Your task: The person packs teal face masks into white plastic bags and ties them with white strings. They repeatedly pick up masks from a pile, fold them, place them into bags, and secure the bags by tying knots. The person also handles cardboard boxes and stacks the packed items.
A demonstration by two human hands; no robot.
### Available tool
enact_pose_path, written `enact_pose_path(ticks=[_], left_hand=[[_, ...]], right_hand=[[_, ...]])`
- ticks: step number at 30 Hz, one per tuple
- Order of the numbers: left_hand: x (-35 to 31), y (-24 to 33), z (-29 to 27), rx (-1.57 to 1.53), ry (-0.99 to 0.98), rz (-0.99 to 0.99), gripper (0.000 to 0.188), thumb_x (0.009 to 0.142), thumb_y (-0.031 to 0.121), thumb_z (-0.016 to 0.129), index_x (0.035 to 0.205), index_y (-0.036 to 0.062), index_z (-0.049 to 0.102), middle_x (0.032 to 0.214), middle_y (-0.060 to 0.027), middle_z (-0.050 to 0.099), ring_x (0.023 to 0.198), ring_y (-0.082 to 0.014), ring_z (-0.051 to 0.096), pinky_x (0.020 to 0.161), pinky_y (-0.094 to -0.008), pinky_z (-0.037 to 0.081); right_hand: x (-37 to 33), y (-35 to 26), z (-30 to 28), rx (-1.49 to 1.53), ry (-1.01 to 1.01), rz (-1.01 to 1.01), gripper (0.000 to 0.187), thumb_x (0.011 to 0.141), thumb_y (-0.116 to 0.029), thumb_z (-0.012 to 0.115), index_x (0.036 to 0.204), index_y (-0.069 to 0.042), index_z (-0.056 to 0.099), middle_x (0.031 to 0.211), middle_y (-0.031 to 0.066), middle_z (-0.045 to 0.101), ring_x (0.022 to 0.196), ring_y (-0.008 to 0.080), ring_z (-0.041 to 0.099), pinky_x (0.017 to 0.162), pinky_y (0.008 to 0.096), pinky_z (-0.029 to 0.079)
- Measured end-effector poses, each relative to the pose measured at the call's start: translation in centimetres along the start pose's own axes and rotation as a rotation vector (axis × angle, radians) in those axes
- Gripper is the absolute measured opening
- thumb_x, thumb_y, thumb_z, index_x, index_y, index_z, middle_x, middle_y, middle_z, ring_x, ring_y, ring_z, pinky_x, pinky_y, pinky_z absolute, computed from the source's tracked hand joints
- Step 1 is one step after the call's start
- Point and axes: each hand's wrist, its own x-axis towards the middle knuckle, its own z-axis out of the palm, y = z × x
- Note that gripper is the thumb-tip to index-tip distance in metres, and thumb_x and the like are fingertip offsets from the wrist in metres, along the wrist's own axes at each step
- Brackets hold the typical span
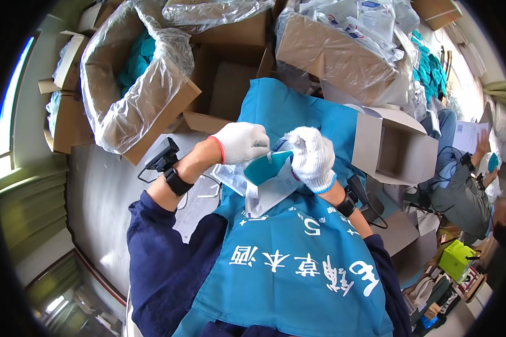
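Observation:
Both of my hands wear white knitted gloves and meet in front of my chest. A small white and clear plastic pouch [264, 197] hangs between them, with a teal curved fabric piece [267, 167] showing at its mouth; it looks like a folded face mask. My right hand [313, 160] is closed on the pouch's upper right edge. The fingers of my left hand [242, 142] are pressed together at the upper left of the teal piece and seem to pinch it; their tips are partly hidden. Beneath them spreads my teal apron [298, 236] with white lettering.
Ahead left is a plastic-lined carton [163, 121] holding teal pieces. An open carton [225, 78] stands beside it. Another carton [326, 53] is heaped with packaged pouches. At right lies an open grey box [396, 146]; beyond it sits another person [461, 191].

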Motion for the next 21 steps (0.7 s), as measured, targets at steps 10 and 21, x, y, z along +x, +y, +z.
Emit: enact_pose_path(ticks=[10,21], left_hand=[[0.8,-0.3,-0.2,0.205,-0.283,-0.191,0.03,0.086,0.029,0.061,0.098,0.0054,0.075,0.1,-0.0167,0.069,0.096,-0.0384,0.065,0.084,-0.0434,0.053],[1.0,1.3,1.1,0.369,-0.398,-0.193,0.019,0.071,0.014,0.069,0.084,0.0021,0.075,0.083,-0.0215,0.07,0.078,-0.0399,0.07,0.068,-0.0431,0.057]], right_hand=[[0.3,-1.2,-0.5,-0.08,0.028,-0.097,0.005,0.091,-0.004,0.063,0.095,-0.006,0.063,0.084,0.011,0.068,0.067,0.0293,0.066,0.061,0.0354,0.052],[0.2,-1.4,0.3,-0.123,0.004,-0.044,0.015,0.083,-0.004,0.068,0.097,-0.009,0.065,0.086,0.0089,0.069,0.067,0.0295,0.066,0.06,0.0355,0.052]])
